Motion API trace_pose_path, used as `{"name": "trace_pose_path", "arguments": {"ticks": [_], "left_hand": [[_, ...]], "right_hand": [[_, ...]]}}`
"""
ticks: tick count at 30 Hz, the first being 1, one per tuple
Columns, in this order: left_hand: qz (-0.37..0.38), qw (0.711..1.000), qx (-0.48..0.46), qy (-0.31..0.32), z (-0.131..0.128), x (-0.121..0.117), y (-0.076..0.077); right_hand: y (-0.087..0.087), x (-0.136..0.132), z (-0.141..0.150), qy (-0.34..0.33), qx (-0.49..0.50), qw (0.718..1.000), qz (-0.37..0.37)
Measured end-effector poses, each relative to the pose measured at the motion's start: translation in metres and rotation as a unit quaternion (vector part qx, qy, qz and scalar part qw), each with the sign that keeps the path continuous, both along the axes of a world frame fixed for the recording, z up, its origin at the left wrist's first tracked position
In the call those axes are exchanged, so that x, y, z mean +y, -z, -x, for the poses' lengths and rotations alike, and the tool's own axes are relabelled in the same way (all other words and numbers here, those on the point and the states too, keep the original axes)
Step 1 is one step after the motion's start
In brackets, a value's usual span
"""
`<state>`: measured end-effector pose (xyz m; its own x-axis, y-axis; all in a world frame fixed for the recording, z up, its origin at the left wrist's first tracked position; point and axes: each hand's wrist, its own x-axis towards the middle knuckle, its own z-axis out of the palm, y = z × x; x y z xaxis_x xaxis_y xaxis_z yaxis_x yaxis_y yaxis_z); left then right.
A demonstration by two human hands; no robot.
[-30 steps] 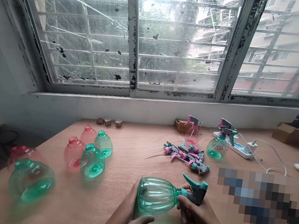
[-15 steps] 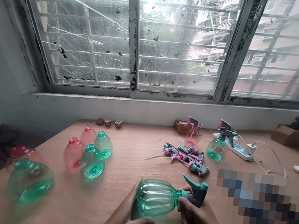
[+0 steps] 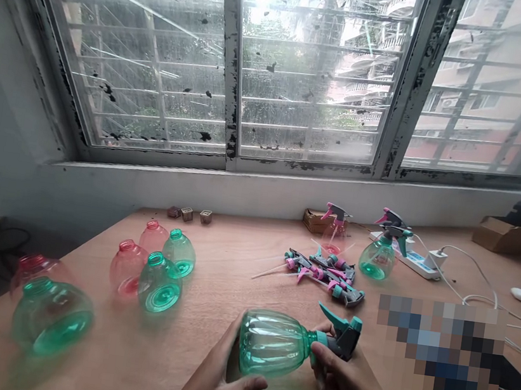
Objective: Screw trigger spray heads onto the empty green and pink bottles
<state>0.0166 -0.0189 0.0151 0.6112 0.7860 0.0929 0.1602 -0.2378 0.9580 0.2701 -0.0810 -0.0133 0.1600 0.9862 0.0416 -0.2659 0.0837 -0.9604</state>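
A clear green spray bottle (image 3: 272, 342) lies on its side just above the wooden table (image 3: 232, 262), near the front edge. My left hand (image 3: 217, 381) cups its round body from below, thumb pressed on the near side. My right hand (image 3: 344, 379) is wrapped round the bottle's neck, where a teal and grey trigger head (image 3: 341, 333) sits. Both hands are closed on this one bottle.
Several headless green and pink bottles (image 3: 155, 264) stand at the left. A pile of loose trigger heads (image 3: 327, 274) lies in the middle. Two assembled bottles (image 3: 380, 252) stand by a power strip (image 3: 420, 257) with white cables. A cardboard box (image 3: 514, 235) sits far right.
The bottle and both hands have barely shifted. The view has drifted a little, and a dark flat object now shows at the right edge.
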Motion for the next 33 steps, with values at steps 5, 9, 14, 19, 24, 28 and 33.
{"name": "trace_pose_path", "arguments": {"ticks": [5, 9, 14, 19, 24, 28, 33], "left_hand": [[-0.045, 0.999, 0.007, -0.009, 0.000, 0.002, 0.006], [-0.039, 0.999, 0.009, 0.009, 0.001, 0.000, 0.005], [-0.020, 1.000, 0.021, -0.003, 0.000, 0.000, -0.004], [-0.062, 0.998, 0.008, -0.017, 0.000, 0.003, 0.003], [-0.059, 0.998, 0.011, -0.008, 0.001, 0.004, 0.010], [-0.023, 1.000, 0.013, -0.015, 0.000, 0.005, 0.005], [-0.045, 0.999, -0.011, -0.008, -0.001, 0.008, 0.010]], "right_hand": [[-0.001, -0.001, 0.000, -0.002, -0.002, 1.000, 0.003], [0.001, 0.000, -0.001, -0.004, -0.006, 1.000, 0.001], [0.000, 0.000, -0.001, -0.006, -0.005, 1.000, 0.007], [-0.002, 0.000, 0.000, -0.006, 0.000, 1.000, 0.000], [-0.003, -0.001, 0.002, -0.006, 0.017, 1.000, 0.002], [-0.003, -0.002, 0.002, -0.010, 0.014, 1.000, 0.000], [0.000, -0.001, -0.001, -0.020, -0.001, 1.000, 0.001]]}}
